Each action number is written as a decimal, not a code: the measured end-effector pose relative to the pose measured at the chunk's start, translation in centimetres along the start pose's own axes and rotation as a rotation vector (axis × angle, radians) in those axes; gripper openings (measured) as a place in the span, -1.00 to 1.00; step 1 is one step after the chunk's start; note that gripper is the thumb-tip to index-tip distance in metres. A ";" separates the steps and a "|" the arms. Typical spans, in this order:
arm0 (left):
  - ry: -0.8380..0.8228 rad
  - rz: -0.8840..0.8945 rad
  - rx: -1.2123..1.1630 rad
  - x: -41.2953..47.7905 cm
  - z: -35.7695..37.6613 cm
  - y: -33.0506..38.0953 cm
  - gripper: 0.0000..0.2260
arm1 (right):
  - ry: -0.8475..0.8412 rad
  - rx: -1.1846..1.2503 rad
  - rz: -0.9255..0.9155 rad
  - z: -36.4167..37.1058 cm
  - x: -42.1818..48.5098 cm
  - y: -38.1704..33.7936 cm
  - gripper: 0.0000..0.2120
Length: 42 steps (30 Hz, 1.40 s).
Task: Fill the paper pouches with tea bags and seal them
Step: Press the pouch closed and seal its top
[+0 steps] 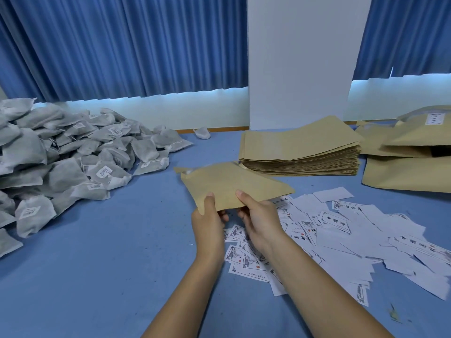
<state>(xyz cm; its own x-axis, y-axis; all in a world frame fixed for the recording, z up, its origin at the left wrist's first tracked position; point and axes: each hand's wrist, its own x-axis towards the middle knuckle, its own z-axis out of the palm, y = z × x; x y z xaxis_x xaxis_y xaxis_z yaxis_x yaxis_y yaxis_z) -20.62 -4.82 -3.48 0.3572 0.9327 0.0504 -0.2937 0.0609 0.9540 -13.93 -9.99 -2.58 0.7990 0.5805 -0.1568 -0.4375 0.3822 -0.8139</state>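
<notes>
A flat brown paper pouch (pixel 229 181) is held above the blue table, its far end pointing away from me. My left hand (pixel 208 222) pinches its near left corner, thumb on top. My right hand (pixel 258 215) pinches the near edge beside it, thumb on top as well. A large heap of grey tea bags (pixel 63 152) with small white labels lies on the left. A neat stack of empty brown pouches (pixel 301 150) sits beyond the held pouch, to the right.
Several white printed labels (pixel 341 230) are scattered on the table (pixel 109 252) under and right of my hands. More brown pouches (pixel 410 152), one labelled, lie at the far right. One stray tea bag (pixel 202 132) sits by the back wall. Blue curtains hang behind.
</notes>
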 end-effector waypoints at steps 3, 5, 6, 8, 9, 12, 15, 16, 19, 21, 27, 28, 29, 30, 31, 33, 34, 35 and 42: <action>-0.024 0.052 0.071 0.0 0.1 -0.3 -0.74 | -0.116 -0.008 0.023 0.4 -0.6 0.2 -0.96; -0.064 0.083 0.113 -0.1 0.2 -0.5 -0.75 | -0.155 -0.029 0.019 0.3 -0.6 0.0 -0.91; -0.076 0.101 0.130 -0.1 0.2 -0.6 -0.75 | -0.155 -0.047 0.003 0.1 -0.5 0.0 -0.88; -0.076 0.131 0.161 -0.2 0.1 -0.7 -0.74 | -0.157 -0.083 -0.016 -0.2 -0.3 -0.1 -0.83; -0.066 0.134 0.166 -0.2 0.1 -0.7 -0.74 | -0.155 -0.090 -0.008 -0.2 -0.3 -0.1 -0.82; -0.014 0.103 0.135 -0.2 0.3 -0.5 -0.73 | -0.141 -0.016 0.057 0.0 -0.1 -0.1 -0.91; 0.036 0.062 0.045 0.0 0.1 -0.3 -0.73 | -0.089 -0.014 0.035 -0.6 0.5 -1.1 -0.88; 0.030 0.063 0.041 -0.1 0.1 -0.3 -0.73 | -0.083 -0.055 0.008 -1.0 0.8 -1.6 -0.83; -0.001 0.060 0.052 -0.3 0.4 -0.5 -0.74 | -0.106 -0.102 0.019 -1.5 1.1 -2.2 -0.77; 0.012 0.045 0.027 -0.2 0.5 -0.4 -0.75 | -0.097 -0.061 0.061 -1.6 1.2 -2.4 -0.86; 0.033 0.194 0.036 -0.3 0.2 -0.4 -0.75 | 0.043 -0.036 -0.004 -2.8 2.2 -3.6 -0.85; 0.027 0.224 0.037 -0.4 0.2 -0.3 -0.74 | 0.049 -0.057 -0.011 -2.9 2.3 -3.5 -0.90; 0.024 0.258 0.036 -0.4 0.2 -0.1 -0.74 | 0.070 -0.054 -0.010 -2.9 2.4 -3.4 -0.96; 0.027 0.299 0.037 -0.5 0.1 0.2 -0.70 | 0.106 -0.034 -0.009 -2.9 2.4 -3.4 -0.97; 0.029 0.345 0.038 -0.6 -0.1 0.3 -0.64 | 0.145 -0.034 -0.011 -3.1 2.5 -3.5 -0.92; 0.030 0.421 0.038 -0.8 -0.4 0.4 -0.57 | 0.183 -0.130 -0.014 -3.6 2.8 -3.7 -0.89; 0.032 0.443 0.045 -0.9 -0.4 0.4 -0.56 | 0.184 -0.166 -0.020 -3.8 2.9 -3.8 -0.89; 0.034 0.454 0.055 -0.9 -0.4 0.3 -0.55 | 0.184 -0.177 -0.031 -3.9 2.9 -3.8 -0.90; -0.080 0.680 0.107 -0.9 -1.4 0.7 -0.56 | 0.152 -0.268 0.037 -4.7 2.9 -3.7 -0.85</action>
<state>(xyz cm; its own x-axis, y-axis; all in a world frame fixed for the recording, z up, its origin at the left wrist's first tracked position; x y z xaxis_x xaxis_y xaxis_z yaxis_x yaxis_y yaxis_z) -22.44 -5.14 -3.28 0.1901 0.7222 0.6651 -0.3876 -0.5672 0.7267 -8.11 -13.10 -2.60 0.8460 0.4684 -0.2546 -0.3590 0.1475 -0.9216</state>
